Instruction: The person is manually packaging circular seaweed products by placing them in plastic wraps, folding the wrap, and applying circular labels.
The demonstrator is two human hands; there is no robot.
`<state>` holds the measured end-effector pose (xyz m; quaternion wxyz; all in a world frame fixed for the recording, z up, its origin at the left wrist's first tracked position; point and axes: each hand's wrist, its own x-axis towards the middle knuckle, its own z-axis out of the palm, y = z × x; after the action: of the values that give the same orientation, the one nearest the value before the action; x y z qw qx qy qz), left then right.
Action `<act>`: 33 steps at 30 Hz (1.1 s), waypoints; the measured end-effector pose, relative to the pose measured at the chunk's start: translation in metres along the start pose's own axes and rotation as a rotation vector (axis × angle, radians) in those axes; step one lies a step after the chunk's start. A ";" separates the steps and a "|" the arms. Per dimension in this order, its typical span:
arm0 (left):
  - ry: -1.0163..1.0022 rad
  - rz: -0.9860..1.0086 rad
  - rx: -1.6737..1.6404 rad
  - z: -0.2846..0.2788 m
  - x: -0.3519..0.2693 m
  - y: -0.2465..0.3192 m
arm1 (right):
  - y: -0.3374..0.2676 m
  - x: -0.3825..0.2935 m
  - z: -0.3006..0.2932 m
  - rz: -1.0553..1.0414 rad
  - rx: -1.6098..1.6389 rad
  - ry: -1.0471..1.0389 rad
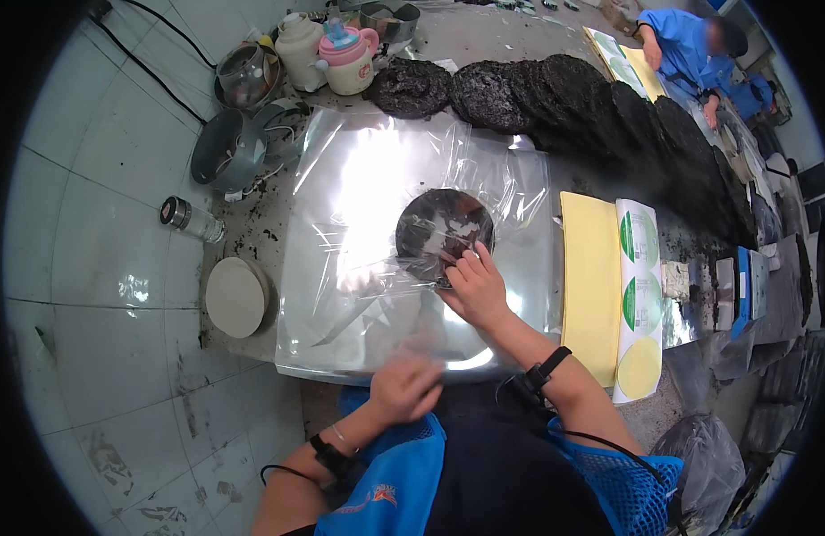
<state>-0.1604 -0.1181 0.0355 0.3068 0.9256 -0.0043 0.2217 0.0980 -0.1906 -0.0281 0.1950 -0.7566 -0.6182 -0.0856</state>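
Note:
A dark round cake [445, 231] lies under clear plastic film near the middle of a shiny metal sheet. My right hand [475, 281] touches the lower right edge of the cake, its fingertips on the film; whether they pinch it cannot be told. Nearer my body, my left hand [407, 388] is blurred, its fingers curled, over the sheet's front edge; nothing can be made out in it. Clear plastic film [506, 174] spreads wrinkled around the cake and over the metal sheet [399, 348].
Stacked dark round cakes [493, 97] line the back right. Yellow paper [589, 288] and printed label sheets [637, 268] lie right. Cream discs [236, 297], a glass bottle [192, 220] and a metal ring [229, 151] stand left. A co-worker [694, 53] is at the far right.

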 end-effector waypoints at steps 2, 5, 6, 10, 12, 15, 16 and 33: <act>0.118 -0.256 0.167 0.051 0.008 -0.040 | 0.009 0.000 0.003 -0.027 0.041 -0.080; 0.012 -0.129 0.349 0.054 0.069 -0.092 | 0.003 0.007 0.000 -0.032 0.107 -0.055; 0.004 -0.124 0.333 0.054 0.086 -0.098 | 0.003 0.006 -0.002 -0.001 0.116 -0.110; -0.025 -0.071 0.311 0.045 0.116 -0.114 | -0.017 0.003 -0.041 0.128 0.122 -0.020; -0.022 -0.010 0.396 0.048 0.115 -0.123 | -0.027 -0.018 -0.038 0.427 0.124 0.300; 0.080 0.166 0.348 0.044 0.126 -0.117 | -0.006 -0.012 0.026 1.130 0.627 0.576; 0.068 0.158 0.342 0.039 0.124 -0.119 | 0.004 -0.002 0.029 1.011 0.455 0.313; -0.443 -0.706 0.373 0.067 0.151 -0.102 | -0.009 0.059 -0.016 0.679 1.409 0.576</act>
<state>0.0182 -0.0542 -0.0077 0.1836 0.9348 0.2860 -0.1029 0.1038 -0.1425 0.0097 0.7885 -0.5513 -0.1910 0.1948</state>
